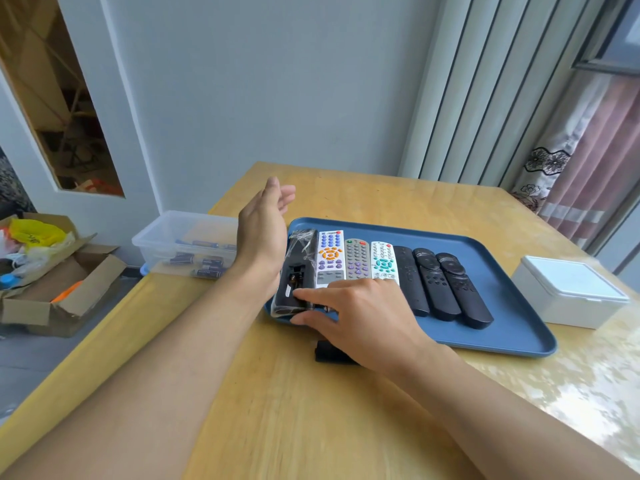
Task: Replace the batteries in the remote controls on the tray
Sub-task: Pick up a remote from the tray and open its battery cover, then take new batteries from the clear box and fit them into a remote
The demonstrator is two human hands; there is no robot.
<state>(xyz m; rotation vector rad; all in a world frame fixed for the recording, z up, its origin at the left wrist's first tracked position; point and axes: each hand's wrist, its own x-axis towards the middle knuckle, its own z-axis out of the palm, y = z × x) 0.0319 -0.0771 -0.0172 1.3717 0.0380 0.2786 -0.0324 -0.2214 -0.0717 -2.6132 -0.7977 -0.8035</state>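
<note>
I'm looking down at the blue tray (502, 327) on the wooden tabletop (277, 410), seven remotes lined up side by side in it. My right hand (363, 317) is on the leftmost one, the black remote (294, 271) wrapped in clear plastic at the tray's left edge: index finger reaching into its open battery bay, thumb against the remote's near end, the other fingers spread loosely over the white remote (330, 258) beside it. My left hand (263, 233) hangs in the air just above the tray's left rim, palm turned right, fingers relaxed and holding nothing. A small black cover (329, 351) lies on the tabletop just in front of the tray's near edge, partly under my right wrist. At the tabletop's left edge sits a clear bin (166, 237) with batteries (204, 265) inside; a white lidded box (568, 292) sits by the tray's right side.
</note>
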